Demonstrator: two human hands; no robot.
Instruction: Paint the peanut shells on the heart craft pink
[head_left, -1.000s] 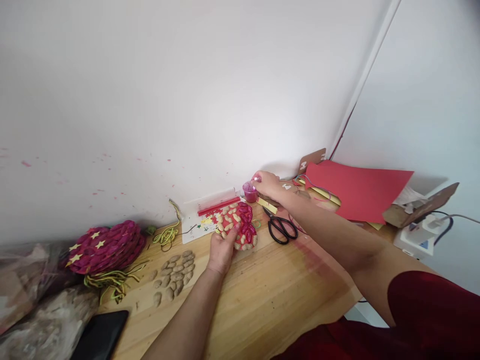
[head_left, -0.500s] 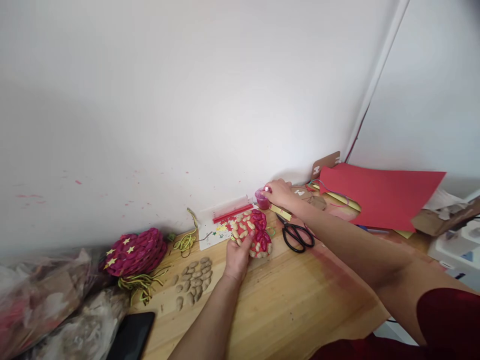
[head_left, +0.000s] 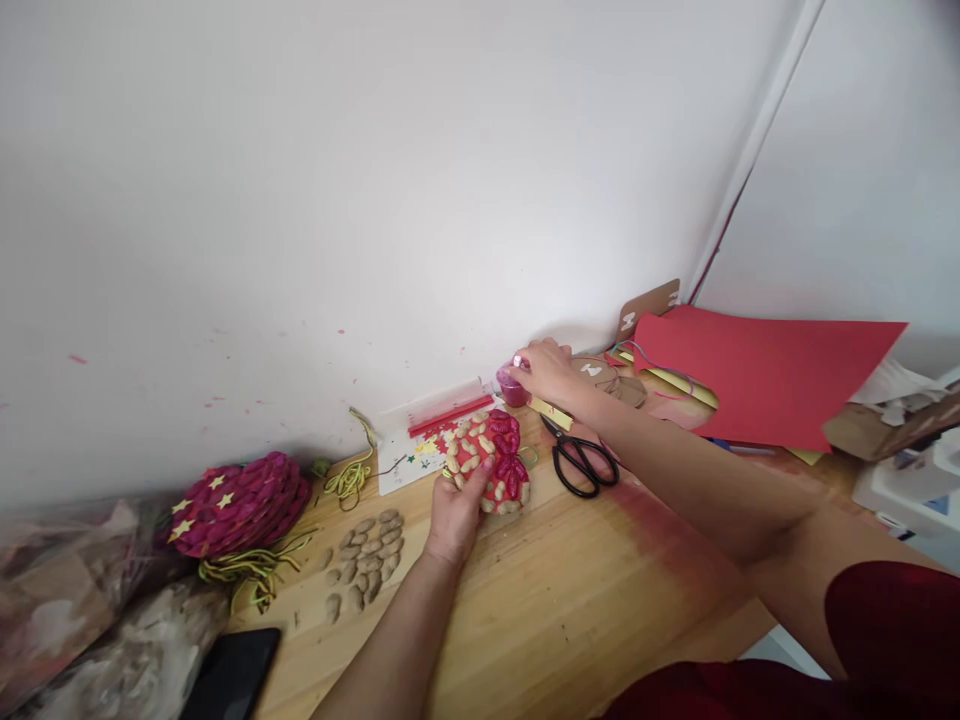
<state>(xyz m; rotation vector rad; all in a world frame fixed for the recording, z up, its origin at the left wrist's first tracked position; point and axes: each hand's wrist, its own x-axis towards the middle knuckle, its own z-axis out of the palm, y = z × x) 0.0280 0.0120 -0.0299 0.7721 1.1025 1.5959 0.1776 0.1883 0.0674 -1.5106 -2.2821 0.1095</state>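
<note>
— Where's the peanut piece point(head_left: 486, 460), and has anything changed?
— It lies on the wooden table point(head_left: 570, 600) near the wall, just as half a second ago. The left hand point(head_left: 454, 515) still has its fingers laid over the near edge and holds it down. The whole scene only sits a little further left in the picture, which looks like a turn of the head.
— And the other hand?
— The right hand point(head_left: 547, 372) stays at the pink pot point(head_left: 510, 388) behind the piece, fingers closed round its top. I can't tell whether it pinches anything.
— Counts?
— One peanut piece, red with pale shells stuck on. One pot. One pair of black scissors point(head_left: 577, 462) just right of the piece, under the right forearm. Left of it are loose peanuts point(head_left: 367, 552), roughly twenty and too small to count exactly. Further left is one magenta woven piece point(head_left: 236, 500) with a few yellow stars. One red paper sheet point(head_left: 757, 370) lies at the right and one black phone point(head_left: 229, 675) at the near edge.
</note>
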